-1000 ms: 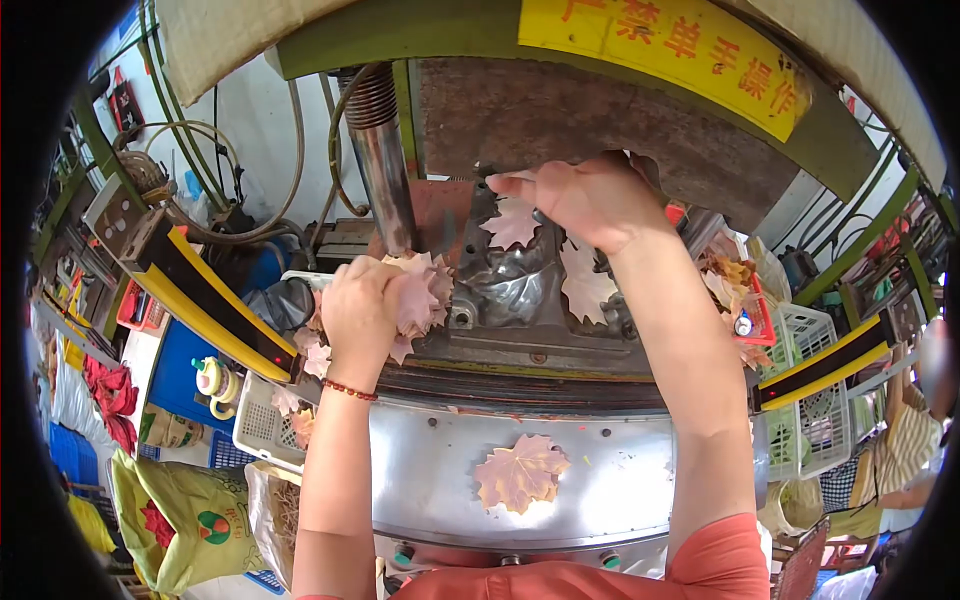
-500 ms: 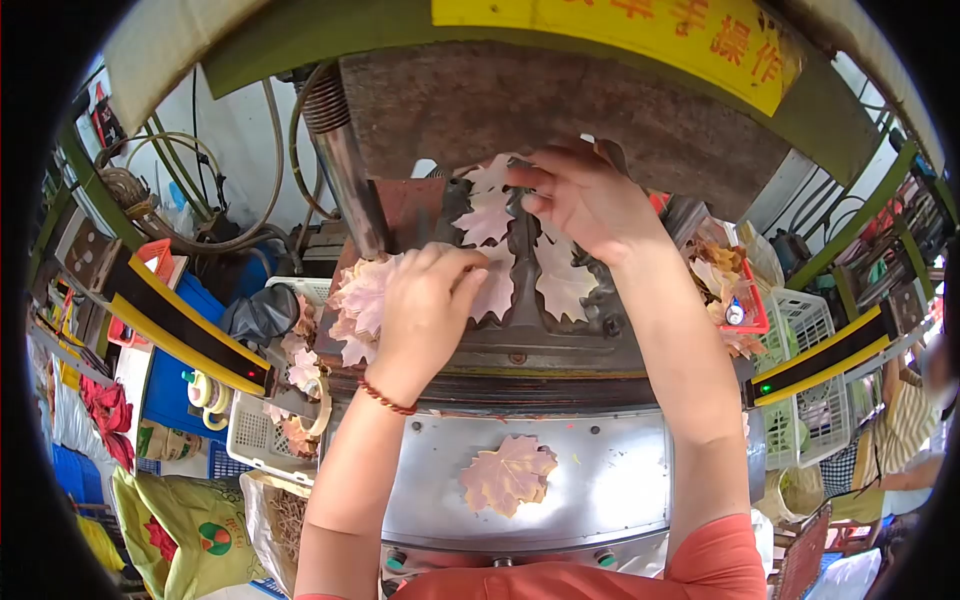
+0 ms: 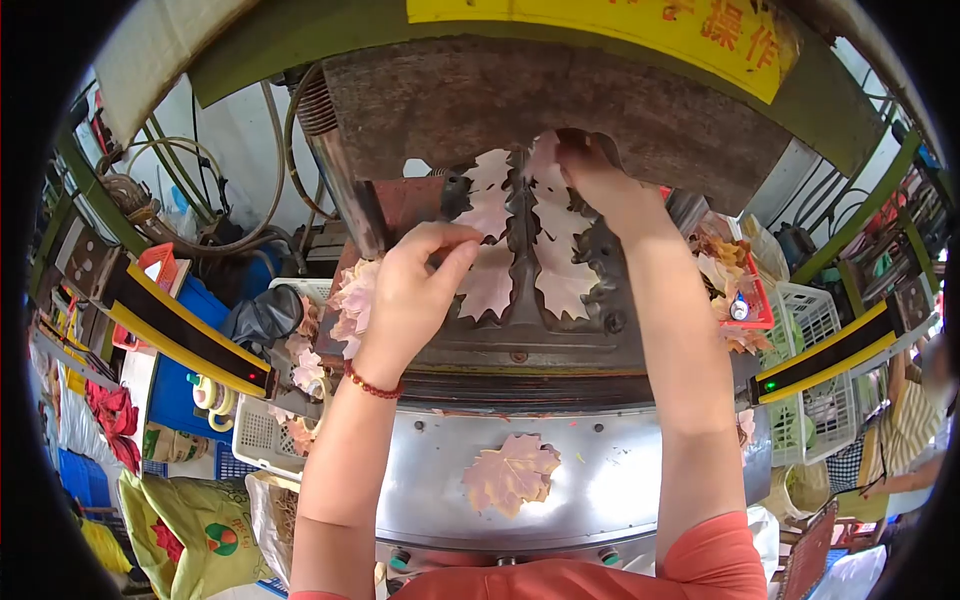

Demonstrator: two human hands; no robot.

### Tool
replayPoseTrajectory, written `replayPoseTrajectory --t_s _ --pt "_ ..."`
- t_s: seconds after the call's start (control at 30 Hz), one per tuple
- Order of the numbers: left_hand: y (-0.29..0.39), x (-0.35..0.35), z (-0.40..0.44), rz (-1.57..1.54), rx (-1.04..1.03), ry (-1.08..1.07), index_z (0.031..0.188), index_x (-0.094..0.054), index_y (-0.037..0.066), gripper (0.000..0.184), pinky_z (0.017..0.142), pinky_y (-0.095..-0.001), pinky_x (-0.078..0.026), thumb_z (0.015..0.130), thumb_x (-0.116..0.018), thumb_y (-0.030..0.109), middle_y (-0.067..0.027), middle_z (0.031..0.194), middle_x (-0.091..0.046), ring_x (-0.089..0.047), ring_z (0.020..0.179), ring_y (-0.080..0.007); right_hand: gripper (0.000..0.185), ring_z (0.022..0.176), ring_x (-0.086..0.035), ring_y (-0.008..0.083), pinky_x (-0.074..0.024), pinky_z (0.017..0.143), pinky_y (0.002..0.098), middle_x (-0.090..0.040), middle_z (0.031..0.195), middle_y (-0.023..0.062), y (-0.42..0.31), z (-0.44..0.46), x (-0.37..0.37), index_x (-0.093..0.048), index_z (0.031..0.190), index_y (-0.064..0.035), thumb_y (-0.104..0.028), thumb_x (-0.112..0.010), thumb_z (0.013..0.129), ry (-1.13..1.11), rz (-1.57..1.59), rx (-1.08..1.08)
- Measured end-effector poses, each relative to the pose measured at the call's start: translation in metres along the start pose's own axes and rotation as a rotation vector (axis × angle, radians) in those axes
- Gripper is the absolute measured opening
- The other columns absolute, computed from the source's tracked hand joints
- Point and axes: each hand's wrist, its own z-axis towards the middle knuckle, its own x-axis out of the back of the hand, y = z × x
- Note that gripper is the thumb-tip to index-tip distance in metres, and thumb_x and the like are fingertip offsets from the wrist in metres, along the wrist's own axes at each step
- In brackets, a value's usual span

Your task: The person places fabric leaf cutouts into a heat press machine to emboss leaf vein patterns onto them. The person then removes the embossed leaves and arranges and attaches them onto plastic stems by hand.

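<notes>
My left hand (image 3: 425,275) is at the left side of the dark metal mould (image 3: 470,348), its thumb and fingers apart, beside a pink leaf piece (image 3: 488,280). My right hand (image 3: 592,170) reaches to the back of the mould, under the press block, touching a pink leaf piece (image 3: 546,160); its fingers are blurred and partly in shadow. Pale pink leaf pieces lie in two rows on the mould, one row including a piece (image 3: 563,285) at the right front. A stack of leaf pieces (image 3: 352,305) is partly behind my left wrist.
The rusty press block (image 3: 540,95) hangs over the mould. Yellow-black bars (image 3: 185,325) flank both sides. A leaf stack (image 3: 512,473) lies on the steel front panel (image 3: 420,500). A red basket (image 3: 757,300) with leaves is at the right, a white basket (image 3: 262,437) at the left.
My left hand has let go of the leaf stack and moved right onto the mould, then back slightly. A leaf piece now covers the bare left front cavity. My right hand has shifted at the back.
</notes>
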Motion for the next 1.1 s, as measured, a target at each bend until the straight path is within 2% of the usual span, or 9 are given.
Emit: replayPoseTrajectory --t_s 0.1,0.17,0.23,0.47,0.6,0.67,0.7,0.83,1.1 --pt "0.010 -0.009 0.026 -0.251 0.150 0.001 0.098 -0.067 0.000 0.018 0.065 -0.0224 -0.040 0.089 -0.059 0.014 -0.0011 0.085 -0.063 -0.051 0.073 -0.0076 0.022 0.062 -0.045 0.0117 -0.0372 0.057 0.0284 -0.054 0.079 -0.0002 0.048 0.005 -0.006 -0.061 0.086 -0.0034 -0.011 -0.042 0.092 0.099 -0.157 0.575" --pt "0.024 -0.014 0.054 -0.364 0.184 -0.010 0.098 -0.067 0.000 0.021 0.063 -0.0222 -0.039 0.090 -0.057 0.016 -0.0023 0.086 -0.064 -0.051 0.071 -0.0078 0.019 0.063 -0.048 0.0133 -0.0393 0.059 0.0293 -0.056 0.077 0.0025 0.042 -0.005 -0.003 -0.062 0.092 -0.0047 -0.015 -0.046 0.091 0.079 -0.016 0.479" --pt "0.031 -0.030 0.077 -0.295 0.087 0.020 0.096 -0.066 0.000 0.022 0.060 -0.0231 -0.038 0.089 -0.056 0.017 -0.0029 0.085 -0.063 -0.050 0.068 -0.0083 0.023 0.067 -0.056 0.0179 -0.0446 0.065 0.0327 -0.060 0.073 0.0066 0.000 -0.036 0.010 -0.063 0.104 -0.0074 -0.022 -0.054 0.088 -0.089 0.374 -0.308" --pt "0.061 -0.052 0.082 -0.368 0.390 0.228 0.075 -0.062 0.004 0.017 0.051 -0.0273 -0.035 0.082 -0.060 0.020 -0.0022 0.074 -0.060 -0.046 0.059 -0.0092 0.019 0.054 -0.043 0.0063 -0.0320 0.045 0.0220 -0.055 0.076 0.0011 -0.004 -0.042 0.001 -0.056 0.109 -0.0053 -0.005 -0.048 0.092 -0.137 0.625 -0.220" --pt "0.071 -0.039 0.053 -0.350 0.049 -0.136 0.080 -0.066 0.005 0.011 0.055 -0.0226 -0.039 0.081 -0.059 0.013 -0.0011 0.069 -0.059 -0.050 0.059 -0.0086 0.024 0.071 -0.058 0.0113 -0.0466 0.062 0.0271 -0.063 0.079 0.0027 -0.011 -0.045 0.005 -0.063 0.091 -0.0001 -0.024 -0.057 0.091 -0.202 1.173 -0.372" --pt "0.081 -0.035 0.017 -0.249 -0.184 -0.244 0.083 -0.065 0.003 0.010 0.056 -0.0234 -0.041 0.084 -0.059 0.009 -0.0017 0.068 -0.058 -0.051 0.062 -0.0075 0.022 0.080 -0.063 0.0152 -0.0510 0.070 0.0291 -0.065 0.100 0.0041 0.009 -0.042 -0.004 -0.062 0.104 -0.0026 -0.012 -0.065 0.084 -0.117 0.744 -0.101" --pt "0.085 -0.032 -0.004 -0.088 -0.409 -0.227 0.079 -0.061 0.004 0.014 0.058 -0.0336 -0.043 0.082 -0.059 0.017 -0.0113 0.068 -0.057 -0.053 0.061 -0.0263 0.024 0.087 -0.063 0.0169 -0.0511 0.074 0.0298 -0.064 0.106 0.0068 0.014 -0.048 -0.002 -0.062 0.104 -0.0020 -0.009 -0.067 0.082 -0.040 0.509 0.058" --pt "0.086 -0.002 -0.077 0.261 -0.801 -0.253 0.076 -0.065 0.012 0.007 0.060 -0.0347 -0.042 0.070 -0.067 0.014 -0.0036 0.072 -0.057 -0.057 0.070 -0.0214 0.050 0.100 -0.057 0.0147 -0.0493 0.081 0.0282 -0.056 0.123 0.0106 -0.044 -0.094 0.015 -0.042 0.134 -0.0002 -0.032 -0.047 0.096 -0.127 1.003 -0.004" --pt "0.033 0.049 -0.207 0.522 -0.576 -0.312 0.070 -0.065 0.015 0.012 0.057 -0.0276 -0.039 0.061 -0.071 0.021 0.0012 0.073 -0.061 -0.054 0.065 -0.0153 0.039 0.107 -0.057 0.0289 -0.0432 0.093 0.0376 -0.059 0.118 0.0136 -0.009 -0.285 0.017 -0.052 0.125 -0.0031 -0.013 -0.054 0.087 -0.320 0.004 0.103"
